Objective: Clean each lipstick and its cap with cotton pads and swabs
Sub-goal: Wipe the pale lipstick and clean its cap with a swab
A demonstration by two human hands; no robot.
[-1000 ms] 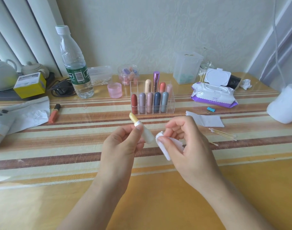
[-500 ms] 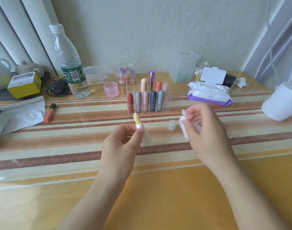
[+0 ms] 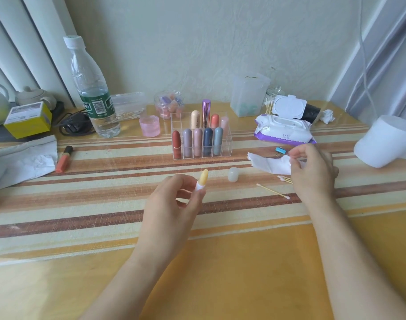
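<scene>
Counting up, nine capped lipsticks (image 3: 207,140) stand in one clear organizer (image 3: 177,121), one orange lipstick (image 3: 64,159) lies on the surface (image 3: 220,262) far to the left, one translucent cap (image 3: 233,174) sits between my hands, and one cotton swab (image 3: 272,191) lies just beside my right wrist. My left hand (image 3: 172,204) has its fingers curled round the base of the single uncapped yellow lipstick (image 3: 203,178), holding it tilted above the surface. My right hand (image 3: 312,174) pinches one white cotton pad (image 3: 285,158) between thumb and fingers, over a sheet of white paper (image 3: 264,163)
</scene>
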